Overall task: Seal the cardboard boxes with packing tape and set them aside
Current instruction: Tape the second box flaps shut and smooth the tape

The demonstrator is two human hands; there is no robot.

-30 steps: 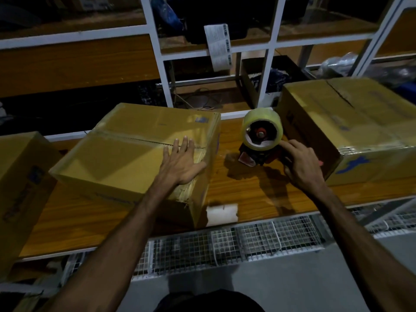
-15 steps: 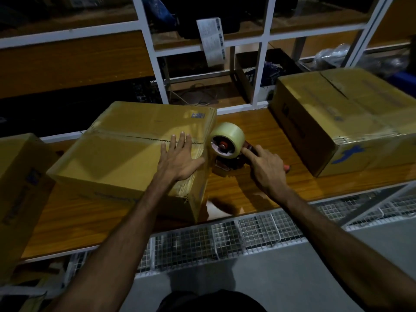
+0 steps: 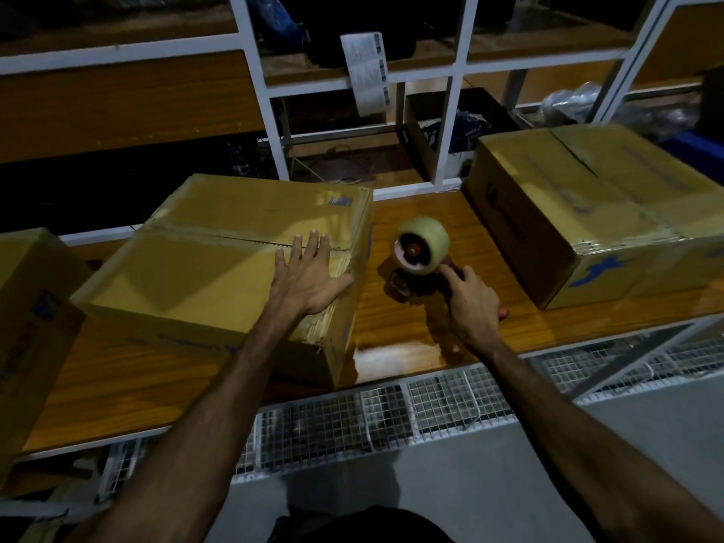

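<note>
While the left hand (image 3: 309, 282) lies flat, fingers (image 3: 313, 244) straight, on the middle cardboard box (image 3: 219, 268) to pin its flaps along the untaped seam, the right hand (image 3: 472, 303) curls round the handle of the tape dispenser (image 3: 421, 254), which sits on the wooden surface (image 3: 411, 339) between that box and the right-hand box (image 3: 587, 213). Half a second ago the dispenser was just beside the middle box; now it is farther right.

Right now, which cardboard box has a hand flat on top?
The middle box: the left hand rests on it. The other two boxes go untouched.
</note>
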